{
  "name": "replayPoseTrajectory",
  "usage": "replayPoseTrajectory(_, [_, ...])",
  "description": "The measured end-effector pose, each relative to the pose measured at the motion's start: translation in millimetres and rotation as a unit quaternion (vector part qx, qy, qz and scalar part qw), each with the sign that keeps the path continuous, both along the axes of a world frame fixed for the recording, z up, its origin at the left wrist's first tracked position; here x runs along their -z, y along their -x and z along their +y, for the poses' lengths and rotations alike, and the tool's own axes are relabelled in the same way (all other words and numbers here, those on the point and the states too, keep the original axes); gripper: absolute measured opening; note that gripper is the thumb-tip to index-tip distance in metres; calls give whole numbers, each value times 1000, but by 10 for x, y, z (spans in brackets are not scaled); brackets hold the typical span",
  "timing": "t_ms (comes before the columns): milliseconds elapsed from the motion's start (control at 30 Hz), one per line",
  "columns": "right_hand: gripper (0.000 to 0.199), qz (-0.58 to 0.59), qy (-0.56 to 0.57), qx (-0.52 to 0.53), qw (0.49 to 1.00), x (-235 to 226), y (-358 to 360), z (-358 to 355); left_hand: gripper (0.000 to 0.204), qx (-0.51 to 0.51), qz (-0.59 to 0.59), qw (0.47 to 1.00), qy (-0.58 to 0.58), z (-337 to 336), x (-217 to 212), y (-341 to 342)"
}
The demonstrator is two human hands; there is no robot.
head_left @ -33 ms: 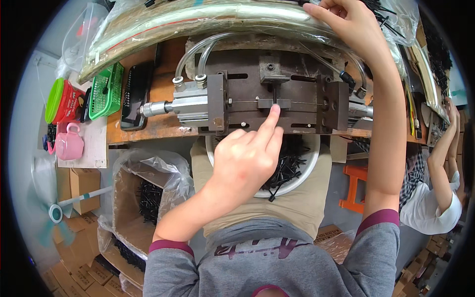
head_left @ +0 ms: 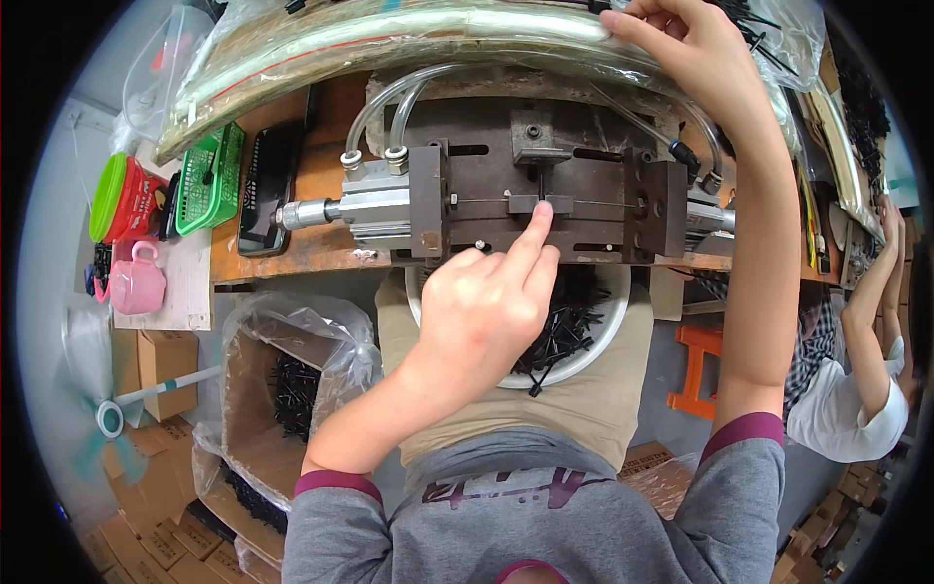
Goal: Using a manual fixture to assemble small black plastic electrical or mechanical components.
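Left hand (head_left: pixel 484 307) of mine has its index finger stretched out and other fingers half curled, the tip at the small metal block (head_left: pixel 522 204), mid-machine (head_left: pixel 486 180) on the counter (head_left: pixel 326 136). Right hand (head_left: pixel 700 49) is up by a small black piece (head_left: pixel 601 6); whether it pinches this, I cannot tell. Below I see a white basin (head_left: pixel 611 338) with black pieces (head_left: pixel 576 321).

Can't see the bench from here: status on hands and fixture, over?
Left hand: index fingertip at small centre block on fixture. Right hand: at the plastic-wrapped bundle, grip unclear. Left hand partly hides fixture's front edge.
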State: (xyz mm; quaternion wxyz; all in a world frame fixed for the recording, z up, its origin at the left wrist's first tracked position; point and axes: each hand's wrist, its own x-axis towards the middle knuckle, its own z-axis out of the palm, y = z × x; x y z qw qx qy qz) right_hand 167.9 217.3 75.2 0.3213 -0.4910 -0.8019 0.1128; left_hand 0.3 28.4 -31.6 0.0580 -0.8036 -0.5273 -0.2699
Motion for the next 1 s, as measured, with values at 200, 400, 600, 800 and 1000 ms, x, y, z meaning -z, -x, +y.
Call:
replayPoseTrajectory(200, [24,119,-17,-139,983,334,-78,-617,28,10,8,999,37,19,-109,29])
replayPoseTrajectory(400, [27,37,-73,-154,985,729,-193,-1357,15,71,-186,980,-26,381,-566,279])
replayPoseTrajectory(600, [24,-54,-30,-161,985,965,-100,-1637,27,67,-258,963,-28,1458,-1014,213])
replayPoseTrajectory(800, [27,-134,-37,-149,979,922,65,-1545,41,-7,-93,980,178,1971,-1108,145])
replayPoseTrajectory(1000, [33,-182,-18,-163,970,796,50,-1521,28,80,-197,977,-23,1378,-1062,204])
